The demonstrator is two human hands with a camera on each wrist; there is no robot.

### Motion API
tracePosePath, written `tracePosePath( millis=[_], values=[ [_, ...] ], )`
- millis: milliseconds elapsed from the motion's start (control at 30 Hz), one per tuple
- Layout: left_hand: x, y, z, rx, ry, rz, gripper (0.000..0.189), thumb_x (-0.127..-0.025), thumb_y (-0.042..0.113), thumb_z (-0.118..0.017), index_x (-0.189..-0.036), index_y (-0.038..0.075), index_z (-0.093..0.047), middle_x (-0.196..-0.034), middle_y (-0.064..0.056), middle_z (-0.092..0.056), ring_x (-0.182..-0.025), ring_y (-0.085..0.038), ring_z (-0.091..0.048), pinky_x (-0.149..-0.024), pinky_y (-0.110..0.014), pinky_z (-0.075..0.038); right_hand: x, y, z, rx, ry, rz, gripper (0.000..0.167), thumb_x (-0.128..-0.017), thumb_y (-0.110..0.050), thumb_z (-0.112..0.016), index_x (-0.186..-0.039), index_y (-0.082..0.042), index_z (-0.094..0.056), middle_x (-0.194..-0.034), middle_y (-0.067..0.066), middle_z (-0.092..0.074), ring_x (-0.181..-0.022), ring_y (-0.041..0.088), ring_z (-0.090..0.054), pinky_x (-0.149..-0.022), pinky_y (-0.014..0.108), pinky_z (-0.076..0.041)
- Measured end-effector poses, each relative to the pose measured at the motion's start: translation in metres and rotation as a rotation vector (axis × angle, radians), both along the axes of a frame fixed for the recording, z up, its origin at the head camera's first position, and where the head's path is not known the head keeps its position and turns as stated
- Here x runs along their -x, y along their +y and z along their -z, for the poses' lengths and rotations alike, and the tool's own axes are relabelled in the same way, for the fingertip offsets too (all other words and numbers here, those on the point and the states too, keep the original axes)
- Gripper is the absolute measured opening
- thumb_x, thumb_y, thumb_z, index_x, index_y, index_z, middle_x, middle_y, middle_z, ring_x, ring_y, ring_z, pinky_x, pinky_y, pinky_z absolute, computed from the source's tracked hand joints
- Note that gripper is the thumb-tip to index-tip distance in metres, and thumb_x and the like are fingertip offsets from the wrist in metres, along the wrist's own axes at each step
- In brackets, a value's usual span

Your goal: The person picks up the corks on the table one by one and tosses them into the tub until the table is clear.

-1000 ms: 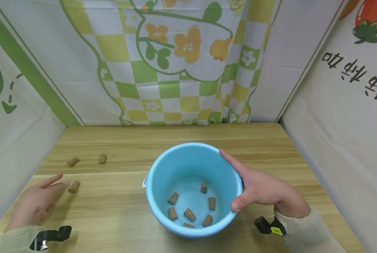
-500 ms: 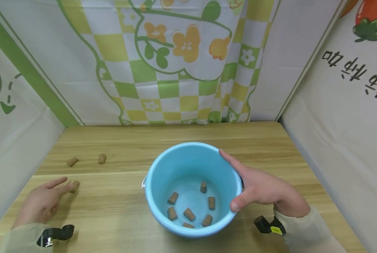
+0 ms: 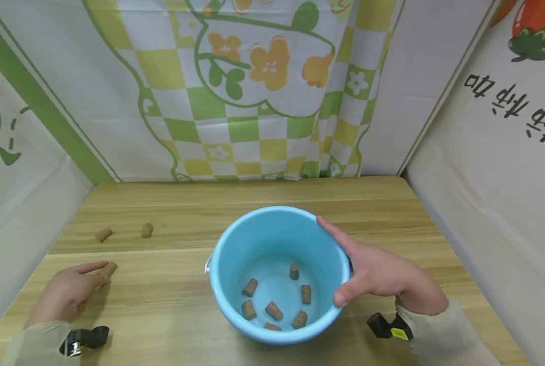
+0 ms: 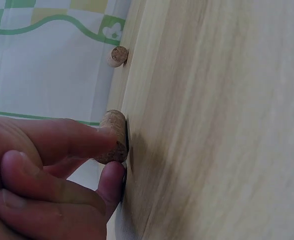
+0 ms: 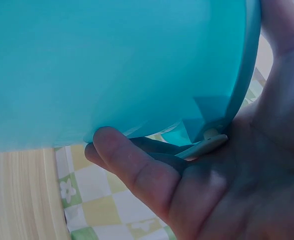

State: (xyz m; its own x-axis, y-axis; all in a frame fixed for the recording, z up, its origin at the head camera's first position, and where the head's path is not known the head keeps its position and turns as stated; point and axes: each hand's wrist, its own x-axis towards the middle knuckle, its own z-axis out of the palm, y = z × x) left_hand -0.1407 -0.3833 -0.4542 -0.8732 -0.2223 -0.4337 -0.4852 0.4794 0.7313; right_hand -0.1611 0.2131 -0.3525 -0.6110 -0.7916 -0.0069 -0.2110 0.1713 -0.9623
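Note:
At the table's left, my left hand (image 3: 68, 292) has its index finger and thumb at a cork (image 4: 114, 122) lying on the table. The left wrist view shows the index finger across the cork and the thumb at its lower end, with the other fingers folded in. A light blue bucket (image 3: 279, 340) stands upright at the middle, with several corks (image 3: 274, 310) on its floor. On its right side my right hand (image 3: 377, 272) grips the rim, thumb at the near edge. In the right wrist view the other fingers curl along the outer wall, by the handle mount (image 5: 209, 145).
Two more corks, one farther left (image 3: 103, 234) and one beside it (image 3: 147, 230), lie beyond my left hand on the wooden table (image 3: 171, 305). A patterned curtain (image 3: 258, 127) hangs behind the table's far edge, and white printed walls (image 3: 496, 168) flank it.
My left hand has moved right and closed in on the nearest cork, its index finger and thumb now at it. The right hand and the bucket have stayed in place.

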Motion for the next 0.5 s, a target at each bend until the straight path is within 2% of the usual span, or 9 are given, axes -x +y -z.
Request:
tracePosePath(
  millis=[167, 233, 267, 333, 400, 467, 500],
  values=[
    [0.0024, 0.0054, -0.004, 0.05, 0.018, 0.037, 0.085, -0.096, 0.054, -0.06, -0.153, -0.002, -0.031, -0.055, 0.006, -0.04, -0.044, -0.013, -0.042, -0.047, -0.034, -0.042, -0.0012, 0.0002, -0.0003, 0.002, -0.017, 0.007, 0.128, -0.076, -0.027, -0.09, -0.16, -0.031, 0.006, -0.15, 0.024, -0.032, -0.119, 0.045, -0.052, -0.093, 0.049, -0.049],
    [0.0033, 0.0068, -0.0062, 0.11, 0.052, 0.068, 0.089, -0.095, 0.059, -0.057, -0.152, -0.004, -0.031, -0.072, -0.009, -0.057, -0.061, -0.024, -0.053, -0.062, -0.043, -0.047, -0.0015, 0.0005, -0.0003, 0.002, -0.021, 0.01, 0.128, -0.076, -0.027, -0.09, -0.16, -0.03, 0.006, -0.151, 0.024, -0.032, -0.119, 0.045, -0.051, -0.094, 0.048, -0.048],
    [0.0041, 0.0073, -0.0068, 0.138, 0.065, 0.074, 0.088, -0.095, 0.06, -0.056, -0.152, -0.004, -0.033, -0.083, -0.014, -0.061, -0.063, -0.025, -0.053, -0.064, -0.045, -0.047, -0.0017, 0.0006, -0.0004, 0.002, -0.022, 0.011, 0.128, -0.076, -0.027, -0.09, -0.16, -0.03, 0.006, -0.151, 0.024, -0.032, -0.12, 0.045, -0.051, -0.094, 0.048, -0.048],
    [0.0056, 0.0075, -0.0072, 0.198, 0.083, 0.079, 0.085, -0.096, 0.061, -0.055, -0.15, -0.003, -0.037, -0.103, -0.024, -0.06, -0.075, -0.03, -0.054, -0.069, -0.046, -0.044, -0.0018, 0.0007, -0.0005, 0.002, -0.02, 0.015, 0.128, -0.075, -0.026, -0.09, -0.16, -0.03, 0.006, -0.151, 0.024, -0.031, -0.12, 0.045, -0.051, -0.094, 0.048, -0.048],
    [0.0067, 0.0078, -0.0067, 0.229, 0.087, 0.086, 0.08, -0.097, 0.059, -0.054, -0.149, -0.001, -0.041, -0.12, -0.028, -0.056, -0.08, -0.032, -0.054, -0.07, -0.046, -0.043, -0.0016, 0.0003, -0.0005, 0.006, -0.012, 0.013, 0.128, -0.075, -0.026, -0.09, -0.16, -0.03, 0.006, -0.15, 0.025, -0.032, -0.119, 0.045, -0.051, -0.093, 0.049, -0.048],
    [0.0079, 0.008, -0.0055, 0.233, 0.08, 0.08, 0.076, -0.097, 0.057, -0.054, -0.147, 0.0, -0.045, -0.117, -0.027, -0.059, -0.077, -0.032, -0.056, -0.067, -0.043, -0.042, -0.0015, -0.0004, -0.0009, 0.014, -0.01, 0.007, 0.128, -0.075, -0.026, -0.09, -0.16, -0.029, 0.006, -0.15, 0.025, -0.032, -0.119, 0.046, -0.051, -0.092, 0.051, -0.049],
    [0.0084, 0.008, -0.0055, 0.237, 0.08, 0.085, 0.075, -0.098, 0.057, -0.054, -0.147, 0.001, -0.046, -0.122, -0.029, -0.057, -0.087, -0.034, -0.056, -0.072, -0.045, -0.042, -0.0016, -0.0008, -0.0013, 0.016, -0.013, 0.005, 0.128, -0.075, -0.027, -0.09, -0.16, -0.03, 0.006, -0.15, 0.024, -0.031, -0.119, 0.046, -0.051, -0.092, 0.052, -0.049]
  ],
)
